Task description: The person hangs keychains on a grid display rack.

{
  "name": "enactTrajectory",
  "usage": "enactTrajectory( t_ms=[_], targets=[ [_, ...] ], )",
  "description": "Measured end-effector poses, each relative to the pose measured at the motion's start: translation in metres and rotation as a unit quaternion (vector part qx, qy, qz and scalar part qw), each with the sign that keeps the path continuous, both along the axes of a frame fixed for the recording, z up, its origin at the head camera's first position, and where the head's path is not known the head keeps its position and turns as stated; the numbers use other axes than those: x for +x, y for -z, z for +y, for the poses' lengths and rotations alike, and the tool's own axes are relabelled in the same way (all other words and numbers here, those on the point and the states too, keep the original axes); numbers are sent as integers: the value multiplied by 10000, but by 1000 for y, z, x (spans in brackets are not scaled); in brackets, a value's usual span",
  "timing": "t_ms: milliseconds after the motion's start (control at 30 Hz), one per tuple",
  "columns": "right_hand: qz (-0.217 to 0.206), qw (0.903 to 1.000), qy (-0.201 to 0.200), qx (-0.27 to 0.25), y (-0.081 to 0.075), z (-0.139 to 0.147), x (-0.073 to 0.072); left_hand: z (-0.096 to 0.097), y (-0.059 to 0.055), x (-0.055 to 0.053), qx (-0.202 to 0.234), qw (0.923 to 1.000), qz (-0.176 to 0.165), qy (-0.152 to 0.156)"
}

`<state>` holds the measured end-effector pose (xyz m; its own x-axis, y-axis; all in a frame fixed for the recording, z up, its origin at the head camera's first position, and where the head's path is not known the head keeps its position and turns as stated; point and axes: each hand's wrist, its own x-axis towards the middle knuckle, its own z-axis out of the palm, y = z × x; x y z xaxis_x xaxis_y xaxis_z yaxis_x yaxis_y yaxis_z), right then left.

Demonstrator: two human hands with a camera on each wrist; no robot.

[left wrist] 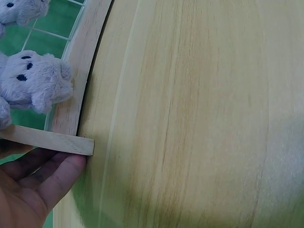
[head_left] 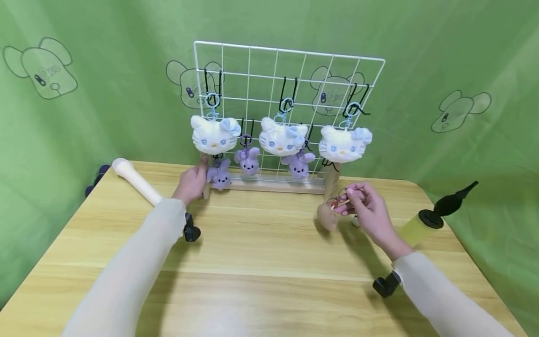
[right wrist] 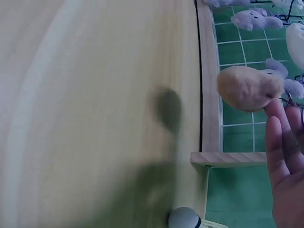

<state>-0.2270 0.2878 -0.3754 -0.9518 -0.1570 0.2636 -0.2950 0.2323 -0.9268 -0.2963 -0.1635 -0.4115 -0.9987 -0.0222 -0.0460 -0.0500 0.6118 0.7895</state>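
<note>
A white wire grid rack (head_left: 290, 51) stands on a wooden base (head_left: 273, 185). Three white cat plush keychains, such as the middle one (head_left: 280, 140), hang from black hooks, with three small purple rabbit plush keychains (head_left: 249, 162) below. My left hand (head_left: 191, 183) grips the left wooden foot (left wrist: 57, 141) of the rack, its fingers along the outer side. In front of the rack's right foot (right wrist: 228, 159), my right hand (head_left: 367, 213) pinches the ring of a tan plush keychain (right wrist: 247, 88). The tan plush hangs above the table, its shadow beneath.
At the right stands a yellow canister (head_left: 414, 231) topped by a black bulb with a nozzle (head_left: 456, 201). A small white round thing (right wrist: 184, 218) lies near my right hand. Behind my left arm lies a long whitish stick (head_left: 136, 180). Green cloth (head_left: 269, 23) surrounds the table.
</note>
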Motion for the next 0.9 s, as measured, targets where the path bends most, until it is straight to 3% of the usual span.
enactTrajectory(
  t_ms=[200, 433, 633, 900],
  targets=[
    [306, 9987, 304, -267, -3, -2, -9, 1, 1, 1, 47, 10000, -26, 36],
    [565, 9966, 296, -517, -9, -6, -26, 0, 2, -2, 34, 10000, 18, 4],
    [652, 9961, 439, -389, -10, -13, -35, 1, 3, -4, 28, 10000, 77, 28],
    [438, 9959, 783, -66, -6, -26, -52, 0, 2, -3, 16, 10000, 85, -24]
  ],
)
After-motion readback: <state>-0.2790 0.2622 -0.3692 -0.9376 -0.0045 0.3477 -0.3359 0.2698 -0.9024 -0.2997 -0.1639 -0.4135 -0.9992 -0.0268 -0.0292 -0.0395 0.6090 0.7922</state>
